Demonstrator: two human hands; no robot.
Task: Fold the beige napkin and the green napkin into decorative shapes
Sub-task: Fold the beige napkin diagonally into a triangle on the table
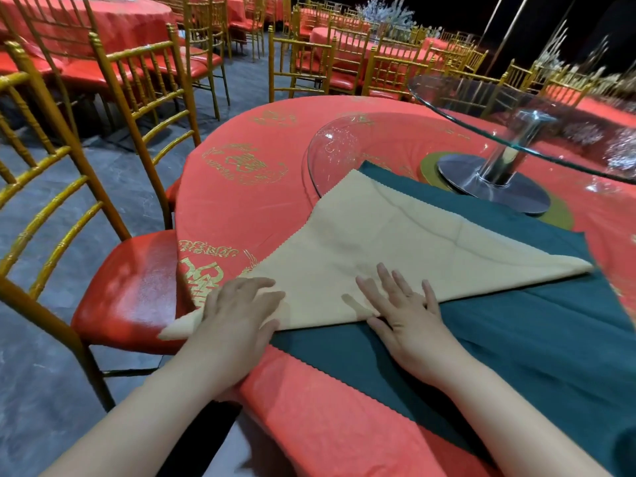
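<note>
At the far left stands a gold chair (113, 187) with a red seat, drawn up close to the surface (241, 208), which wears a red cloth printed in gold; we note it only as a limit on how far the cloth can overhang on that side. Next comes our left hand (237, 311), lying flat with fingers spread and gripping nothing, its palm pressing the left corner of the beige napkin (395, 242) where that corner reaches past the surface edge. We judge this pressure serves to pin the loose tip so the fold line does not creep. The beige napkin itself is folded into a triangle, apex pointing away from us, long folded edge nearest us, and it lies on top of the green napkin (516, 339). Our right hand (406, 311) is likewise open and flat, holding nothing, resting across the near folded edge, partly on beige and partly on green; we take this as smoothing the crease. The green napkin lies spread beneath, apparently unfolded, though its right portion runs out of view and we cannot confirm this. Stacking the two likely keeps both within reach and gives a non-slip base. Further right, a glass turntable (516, 108) on a metal pedestal (495, 187) stands just beyond the green napkin's far edge, clear of the working area.
</note>
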